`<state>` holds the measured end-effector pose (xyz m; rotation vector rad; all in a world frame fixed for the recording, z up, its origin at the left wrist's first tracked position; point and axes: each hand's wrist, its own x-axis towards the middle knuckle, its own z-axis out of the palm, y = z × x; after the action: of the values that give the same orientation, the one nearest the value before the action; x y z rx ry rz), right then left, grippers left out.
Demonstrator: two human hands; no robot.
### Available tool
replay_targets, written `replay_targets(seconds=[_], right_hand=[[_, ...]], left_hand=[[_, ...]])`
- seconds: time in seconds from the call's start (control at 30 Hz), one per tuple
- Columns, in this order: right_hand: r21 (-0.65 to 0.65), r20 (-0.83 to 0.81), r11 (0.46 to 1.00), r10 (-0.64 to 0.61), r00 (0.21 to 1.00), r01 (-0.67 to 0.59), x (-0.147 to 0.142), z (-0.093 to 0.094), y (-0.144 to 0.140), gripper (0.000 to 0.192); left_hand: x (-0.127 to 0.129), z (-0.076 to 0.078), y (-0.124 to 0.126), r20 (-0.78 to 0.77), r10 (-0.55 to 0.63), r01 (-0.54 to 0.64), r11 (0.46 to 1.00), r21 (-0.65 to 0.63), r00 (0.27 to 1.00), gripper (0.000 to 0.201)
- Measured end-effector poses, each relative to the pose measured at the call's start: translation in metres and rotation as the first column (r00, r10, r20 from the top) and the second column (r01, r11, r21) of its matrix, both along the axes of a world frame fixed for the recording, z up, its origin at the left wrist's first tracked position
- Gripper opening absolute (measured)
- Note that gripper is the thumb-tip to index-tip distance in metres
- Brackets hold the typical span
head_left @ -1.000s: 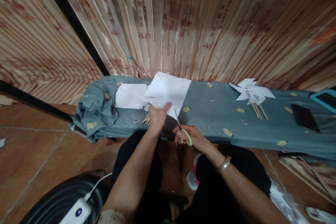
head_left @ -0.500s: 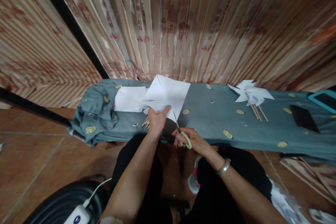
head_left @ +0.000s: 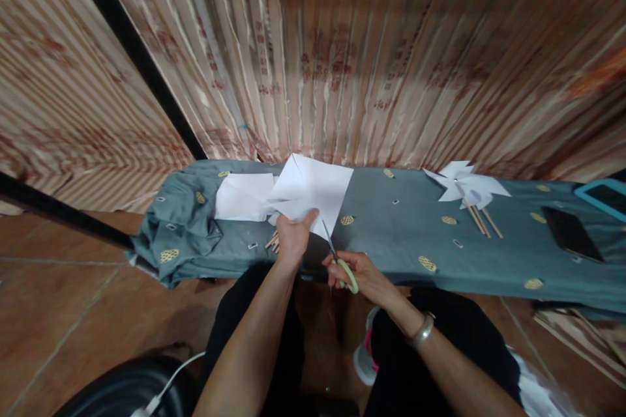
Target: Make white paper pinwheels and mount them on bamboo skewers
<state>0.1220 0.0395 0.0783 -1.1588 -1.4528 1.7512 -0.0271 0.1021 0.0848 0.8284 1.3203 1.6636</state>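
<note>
Sheet (head_left: 330, 186) part-cut: slits show at far and left corners, scissors (head_left: 349, 273) at near corner, right corner looks uncut. Pinwheels (head_left: 472, 186) well right of grip look finished; paper stack (head_left: 242, 197) just left of it seems left to do. Left hand (head_left: 293, 238) pinches sheet, thumb on top. Right hand (head_left: 357, 267) closed round scissors handles; blade gap too small to tell.

Left grip (head_left: 292, 238) on white paper (head_left: 327, 184), right grip (head_left: 362, 272) on green-handled scissors (head_left: 353, 283), pinwheels (head_left: 470, 187) on patterned cloth (head_left: 391, 234)
</note>
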Motion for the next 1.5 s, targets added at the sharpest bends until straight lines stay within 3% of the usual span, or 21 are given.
replay_targets(seconds=[1.0,1.23,1.5], right_hand=[[-0.078,0.024,0.994,-0.077,0.997,0.078,0.000,-0.004,0.001,0.052],[-0.079,0.037,0.993,-0.082,0.996,0.085,0.001,-0.002,0.001,0.051],[-0.066,0.044,0.994,-0.081,0.996,0.083,0.001,0.001,0.001,0.054]], left_hand=[[-0.004,-0.004,0.001,0.047,0.001,-0.001,1.000,0.018,0.999,0.033],[-0.005,0.001,-0.003,0.191,-0.106,0.101,0.994,0.040,0.976,0.030],[-0.004,0.001,-0.010,0.167,-0.155,0.158,0.987,-0.007,0.974,0.035]])
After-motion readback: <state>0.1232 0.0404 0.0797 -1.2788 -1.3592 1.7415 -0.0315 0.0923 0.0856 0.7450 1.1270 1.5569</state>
